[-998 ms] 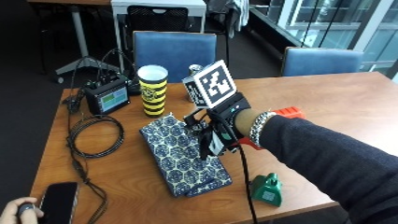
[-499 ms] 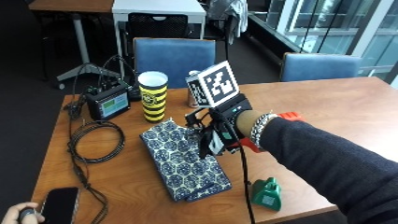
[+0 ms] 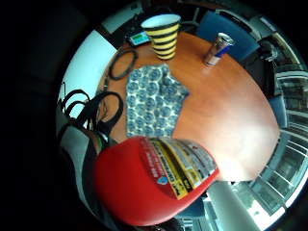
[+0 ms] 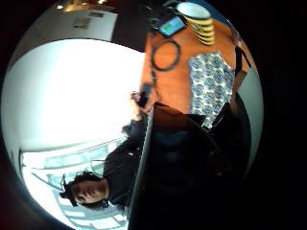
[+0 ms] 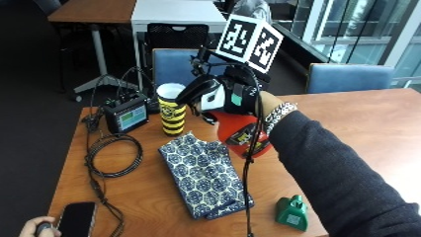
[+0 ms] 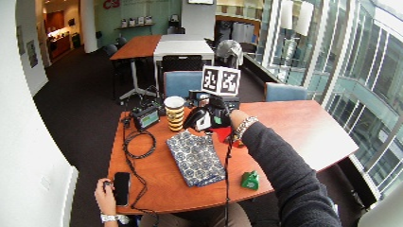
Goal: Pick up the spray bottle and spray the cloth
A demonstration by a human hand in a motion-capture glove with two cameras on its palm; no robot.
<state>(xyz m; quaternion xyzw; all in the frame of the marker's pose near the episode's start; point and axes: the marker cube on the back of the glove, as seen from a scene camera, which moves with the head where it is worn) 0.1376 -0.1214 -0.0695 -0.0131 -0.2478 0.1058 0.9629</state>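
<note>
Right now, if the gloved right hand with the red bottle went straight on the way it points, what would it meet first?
Probably the yellow-and-black striped cup: the gloved right hand, gripping the red spray bottle, points toward it above the wooden table. Depth is unclear.

On the table: 1 red spray bottle center frame, 1 patterned cloth below it, 1 striped cup and 1 small monitor upper left, 1 phone lower left, 1 green object lower right. 2 blue chairs behind.
</note>
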